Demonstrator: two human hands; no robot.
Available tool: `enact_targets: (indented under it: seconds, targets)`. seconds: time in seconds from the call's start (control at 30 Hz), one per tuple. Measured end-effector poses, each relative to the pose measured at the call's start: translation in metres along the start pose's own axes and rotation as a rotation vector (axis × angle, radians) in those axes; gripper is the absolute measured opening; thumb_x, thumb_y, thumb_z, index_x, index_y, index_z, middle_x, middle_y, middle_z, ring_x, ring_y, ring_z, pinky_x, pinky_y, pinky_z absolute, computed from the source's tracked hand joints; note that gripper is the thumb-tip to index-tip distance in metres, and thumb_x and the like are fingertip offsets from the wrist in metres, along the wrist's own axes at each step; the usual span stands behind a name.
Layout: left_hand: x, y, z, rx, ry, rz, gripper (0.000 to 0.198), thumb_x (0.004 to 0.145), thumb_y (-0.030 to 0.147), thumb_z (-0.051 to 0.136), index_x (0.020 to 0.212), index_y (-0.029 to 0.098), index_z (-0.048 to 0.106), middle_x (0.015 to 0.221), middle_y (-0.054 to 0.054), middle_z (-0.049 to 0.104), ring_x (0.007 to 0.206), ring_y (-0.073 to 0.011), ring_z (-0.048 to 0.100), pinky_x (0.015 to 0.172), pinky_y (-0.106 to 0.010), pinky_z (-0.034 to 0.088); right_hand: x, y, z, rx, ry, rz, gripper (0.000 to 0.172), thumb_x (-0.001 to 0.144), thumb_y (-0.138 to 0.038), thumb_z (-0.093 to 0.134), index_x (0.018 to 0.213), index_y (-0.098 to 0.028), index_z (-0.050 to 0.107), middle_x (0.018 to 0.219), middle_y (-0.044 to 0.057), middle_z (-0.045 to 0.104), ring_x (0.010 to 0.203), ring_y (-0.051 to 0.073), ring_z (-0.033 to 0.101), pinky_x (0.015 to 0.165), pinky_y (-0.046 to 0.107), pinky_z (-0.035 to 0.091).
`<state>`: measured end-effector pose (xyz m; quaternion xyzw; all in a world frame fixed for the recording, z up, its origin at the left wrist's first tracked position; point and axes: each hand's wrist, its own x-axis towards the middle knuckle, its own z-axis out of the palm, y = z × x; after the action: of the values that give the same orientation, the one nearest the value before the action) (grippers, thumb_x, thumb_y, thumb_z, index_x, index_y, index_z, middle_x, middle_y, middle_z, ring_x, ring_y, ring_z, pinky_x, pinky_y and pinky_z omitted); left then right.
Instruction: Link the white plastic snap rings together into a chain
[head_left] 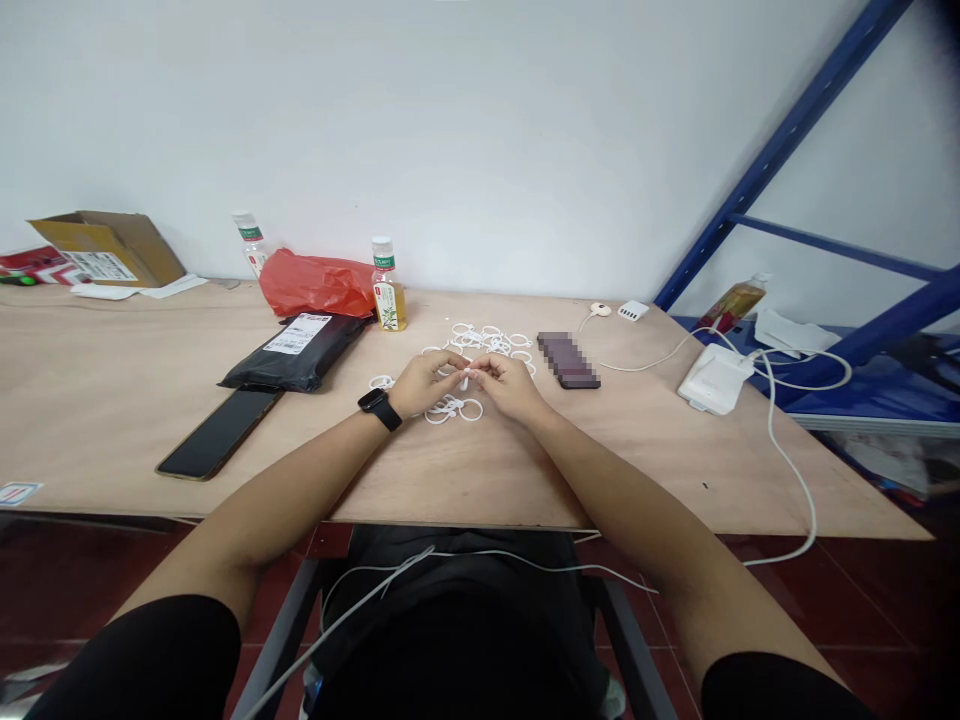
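My left hand and my right hand meet fingertip to fingertip over the table. Both are closed in a pinch on one small white plastic ring, which looks like a curtain ring and is mostly hidden by my fingers. Behind my hands lies a loose heap of similar white rings. Several more white rings rest on the wood just in front of my hands, and another few lie beside my left wrist.
A dark phone lies right of the rings; another phone touches a black parcel at left. A drink bottle stands by a red bag. White cables run from a charger over the table's right side. A blue metal frame rises there.
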<state>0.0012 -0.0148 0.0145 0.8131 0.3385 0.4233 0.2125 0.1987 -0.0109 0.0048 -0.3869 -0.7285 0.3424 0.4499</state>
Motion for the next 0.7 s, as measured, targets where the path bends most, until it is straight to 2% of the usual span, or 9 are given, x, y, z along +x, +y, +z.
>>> enact_targets:
  seconds: [0.1, 0.3, 0.4, 0.53, 0.6, 0.7]
  targets:
    - [0.0, 0.0, 0.0, 0.009, -0.003, -0.023, 0.028, 0.088, 0.044, 0.062, 0.098, 0.018, 0.067, 0.102, -0.007, 0.072, 0.095, -0.0202, 0.067, 0.089, -0.033, 0.051, 0.001, 0.0, 0.002, 0.065, 0.007, -0.003, 0.018, 0.082, -0.036, 0.065, 0.089, -0.02, 0.069, 0.082, 0.002, 0.071, 0.066, 0.013, 0.063, 0.063, 0.027, 0.052]
    - [0.0, -0.002, 0.0, 0.036, -0.013, -0.007, 0.019, 0.088, 0.036, 0.061, 0.089, 0.018, 0.065, 0.095, -0.006, 0.072, 0.089, -0.0192, 0.066, 0.086, -0.033, 0.051, 0.001, 0.001, -0.002, 0.053, -0.085, 0.024, 0.022, 0.085, -0.038, 0.061, 0.094, -0.021, 0.072, 0.088, 0.002, 0.072, 0.065, 0.013, 0.063, 0.061, 0.027, 0.053]
    - [0.0, -0.005, -0.002, 0.077, 0.023, -0.053, 0.015, 0.086, 0.031, 0.059, 0.087, 0.018, 0.064, 0.092, -0.005, 0.072, 0.086, -0.0184, 0.066, 0.083, -0.032, 0.051, 0.004, 0.003, -0.013, -0.165, -0.039, 0.001, 0.023, 0.088, -0.033, 0.056, 0.1, -0.021, 0.072, 0.092, 0.003, 0.074, 0.071, 0.015, 0.065, 0.069, 0.029, 0.053]
    - [0.0, -0.007, -0.005, 0.137, 0.043, -0.113, 0.011, 0.083, 0.026, 0.058, 0.085, 0.017, 0.064, 0.087, -0.004, 0.071, 0.081, -0.0177, 0.065, 0.078, -0.031, 0.05, 0.008, 0.01, -0.037, -0.555, 0.071, -0.053, 0.024, 0.09, -0.026, 0.052, 0.103, -0.021, 0.071, 0.105, 0.006, 0.072, 0.094, 0.02, 0.064, 0.086, 0.033, 0.049]
    - [0.0, -0.009, -0.005, 0.159, 0.004, -0.112, 0.01, 0.08, 0.024, 0.057, 0.083, 0.017, 0.064, 0.086, -0.003, 0.07, 0.081, -0.0176, 0.064, 0.078, -0.031, 0.049, 0.01, 0.017, -0.05, -0.697, 0.108, 0.005, 0.027, 0.09, -0.024, 0.05, 0.108, -0.021, 0.07, 0.113, 0.007, 0.07, 0.1, 0.023, 0.063, 0.088, 0.035, 0.048]
    - [-0.001, -0.01, -0.004, 0.19, -0.078, -0.089, 0.011, 0.078, 0.022, 0.056, 0.083, 0.017, 0.064, 0.085, -0.003, 0.069, 0.079, -0.0172, 0.063, 0.076, -0.03, 0.049, 0.011, 0.027, -0.063, -0.854, 0.085, 0.153, 0.03, 0.088, -0.02, 0.05, 0.109, -0.021, 0.07, 0.119, 0.01, 0.066, 0.103, 0.026, 0.063, 0.085, 0.036, 0.049]
